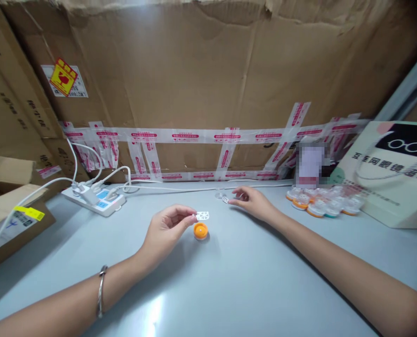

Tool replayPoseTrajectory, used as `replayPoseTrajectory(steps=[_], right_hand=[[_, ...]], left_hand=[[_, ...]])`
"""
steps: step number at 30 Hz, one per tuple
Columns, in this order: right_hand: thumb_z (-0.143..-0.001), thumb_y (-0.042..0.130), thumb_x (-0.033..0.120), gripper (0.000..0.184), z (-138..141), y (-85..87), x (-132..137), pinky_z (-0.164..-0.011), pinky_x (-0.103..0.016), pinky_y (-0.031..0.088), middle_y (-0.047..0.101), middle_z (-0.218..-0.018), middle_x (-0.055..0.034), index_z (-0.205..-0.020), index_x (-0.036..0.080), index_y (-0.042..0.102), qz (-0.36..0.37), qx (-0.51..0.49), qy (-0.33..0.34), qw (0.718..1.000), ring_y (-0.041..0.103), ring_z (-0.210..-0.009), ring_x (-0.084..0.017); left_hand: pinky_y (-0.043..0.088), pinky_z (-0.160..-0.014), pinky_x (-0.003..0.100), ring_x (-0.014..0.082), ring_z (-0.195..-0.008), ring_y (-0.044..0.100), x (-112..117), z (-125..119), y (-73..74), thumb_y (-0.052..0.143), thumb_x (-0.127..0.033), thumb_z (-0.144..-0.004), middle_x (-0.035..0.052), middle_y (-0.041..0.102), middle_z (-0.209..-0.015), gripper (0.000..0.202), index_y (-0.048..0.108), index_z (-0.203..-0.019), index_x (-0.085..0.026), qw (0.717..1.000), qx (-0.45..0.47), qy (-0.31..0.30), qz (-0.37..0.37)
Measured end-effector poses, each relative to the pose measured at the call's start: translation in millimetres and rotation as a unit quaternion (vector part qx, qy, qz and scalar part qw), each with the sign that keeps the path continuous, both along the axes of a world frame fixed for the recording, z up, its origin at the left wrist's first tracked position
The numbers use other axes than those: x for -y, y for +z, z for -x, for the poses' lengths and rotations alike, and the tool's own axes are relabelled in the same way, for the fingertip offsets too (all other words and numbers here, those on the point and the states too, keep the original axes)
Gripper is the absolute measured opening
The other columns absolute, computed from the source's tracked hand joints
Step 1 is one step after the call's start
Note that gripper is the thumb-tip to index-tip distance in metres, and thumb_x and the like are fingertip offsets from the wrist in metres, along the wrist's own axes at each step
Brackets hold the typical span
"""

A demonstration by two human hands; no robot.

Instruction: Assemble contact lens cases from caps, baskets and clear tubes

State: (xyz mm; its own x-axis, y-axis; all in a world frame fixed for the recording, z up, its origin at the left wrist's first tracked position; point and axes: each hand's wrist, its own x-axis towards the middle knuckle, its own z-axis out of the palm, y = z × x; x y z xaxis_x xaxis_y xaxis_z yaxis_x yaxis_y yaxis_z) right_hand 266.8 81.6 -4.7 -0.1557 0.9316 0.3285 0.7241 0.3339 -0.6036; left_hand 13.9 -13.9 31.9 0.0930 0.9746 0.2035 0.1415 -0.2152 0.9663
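My left hand [171, 228] pinches a small white openwork plastic piece [203, 216] between thumb and fingertips. Just below that piece, a round orange cap-like container [200, 231] rests on the table, apart from my fingers. Farther back, my right hand [251, 202] has its thumb and index finger apart. A small white perforated disc [225, 200] lies at its thumb tip; whether they touch I cannot tell. Beside the disc is a clear, round, transparent piece [220, 194], hard to make out.
Several clear cases with orange and teal bases [322, 203] cluster at the right, before a paper bag [384, 178]. A power strip [99, 199] with plugged cables stands at the left near an opened carton [15, 220]. A large taped cardboard box [194, 79] walls off the back.
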Motion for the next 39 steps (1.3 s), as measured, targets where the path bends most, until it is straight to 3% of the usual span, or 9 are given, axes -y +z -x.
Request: replayPoseTrajectory(steps=[4,11,14,17,20,23,26,31,39], right_hand=[[-0.065,0.066,0.043,0.034,14,-13.8,-5,-0.063,-0.029,0.04,0.056,-0.073,-0.0029,-0.083,0.015,0.061,0.008,-0.011,-0.006,1.0,0.05,-0.067,-0.016],[-0.065,0.064,0.029,0.014,22,-8.5,2,-0.063,-0.029,0.04,0.053,-0.063,-0.0003,-0.067,0.015,0.061,0.052,-0.072,0.015,0.996,0.049,-0.063,-0.015],[-0.066,0.063,0.03,0.018,19,0.2,11,-0.061,-0.028,0.044,0.059,-0.063,-0.0016,-0.074,0.014,0.063,0.098,-0.119,0.035,0.987,0.054,-0.06,-0.014],[-0.069,0.062,0.037,0.029,22,14.4,21,-0.069,-0.029,0.048,0.067,-0.078,-0.0056,-0.086,0.013,0.063,0.133,-0.178,0.062,0.973,0.062,-0.07,-0.014],[-0.067,0.068,0.038,0.038,31,30.7,35,-0.081,-0.032,0.048,0.069,-0.091,-0.0057,-0.098,0.017,0.064,0.175,-0.29,0.103,0.935,0.064,-0.081,-0.014],[-0.063,0.074,0.034,0.034,45,44.7,54,-0.086,-0.033,0.047,0.071,-0.091,-0.0033,-0.094,0.021,0.068,0.2,-0.358,0.133,0.902,0.064,-0.085,-0.015],[-0.063,0.074,0.03,0.026,59,54.8,76,-0.083,-0.033,0.05,0.072,-0.086,-0.0019,-0.088,0.022,0.07,0.2,-0.389,0.151,0.887,0.065,-0.082,-0.015],[-0.064,0.072,0.03,0.02,72,62.8,99,-0.074,-0.033,0.053,0.07,-0.08,-0.0027,-0.081,0.021,0.07,0.163,-0.381,0.143,0.899,0.065,-0.077,-0.017],[-0.072,0.067,0.033,0.017,73,56.7,102,-0.07,-0.033,0.049,0.058,-0.082,-0.0029,-0.085,0.024,0.07,0.035,-0.285,0.165,0.944,0.057,-0.074,-0.015]], left_hand=[[0.053,-0.072,0.025,0.0154,-0.076,0.066,0,-2,-2.4,0.063,-0.024,-0.073,0.0042,0.07,-0.078,0.01,0.064,-0.077,-0.014,1.0,-0.008,-0.01,0.004],[0.053,-0.071,0.026,0.0162,-0.077,0.066,0,-2,-4.2,0.063,-0.025,-0.074,0.0047,0.071,-0.08,0.011,0.065,-0.078,-0.015,1.0,-0.022,-0.02,-0.003],[0.054,-0.071,0.027,0.0165,-0.076,0.066,1,-1,-3.8,0.063,-0.025,-0.074,0.0048,0.07,-0.079,0.01,0.065,-0.078,-0.015,0.999,-0.026,-0.021,-0.015],[0.054,-0.073,0.027,0.0167,-0.076,0.066,1,-1,-4.1,0.062,-0.025,-0.075,0.0048,0.07,-0.079,0.01,0.065,-0.078,-0.015,0.999,-0.032,-0.024,-0.025],[0.053,-0.074,0.027,0.0163,-0.078,0.066,1,0,-4.3,0.062,-0.025,-0.076,0.0047,0.07,-0.081,0.01,0.065,-0.078,-0.016,0.998,-0.041,-0.021,-0.037],[0.053,-0.075,0.026,0.0156,-0.078,0.066,2,1,-2.2,0.062,-0.025,-0.077,0.0037,0.07,-0.082,0.01,0.065,-0.08,-0.016,0.997,-0.045,-0.011,-0.056],[0.053,-0.074,0.025,0.0148,-0.076,0.065,6,1,1.5,0.062,-0.024,-0.077,0.0024,0.07,-0.081,0.008,0.066,-0.081,-0.018,0.994,-0.056,0.002,-0.096],[0.053,-0.068,0.024,0.0146,-0.071,0.065,14,1,5.7,0.063,-0.018,-0.076,0.002,0.07,-0.076,0.005,0.067,-0.079,-0.019,0.98,-0.096,0.002,-0.173],[0.051,-0.065,0.021,0.0127,-0.07,0.065,19,1,9.1,0.062,-0.012,-0.076,0.0003,0.07,-0.075,0.008,0.066,-0.079,-0.019,0.971,-0.079,0.003,-0.226]])
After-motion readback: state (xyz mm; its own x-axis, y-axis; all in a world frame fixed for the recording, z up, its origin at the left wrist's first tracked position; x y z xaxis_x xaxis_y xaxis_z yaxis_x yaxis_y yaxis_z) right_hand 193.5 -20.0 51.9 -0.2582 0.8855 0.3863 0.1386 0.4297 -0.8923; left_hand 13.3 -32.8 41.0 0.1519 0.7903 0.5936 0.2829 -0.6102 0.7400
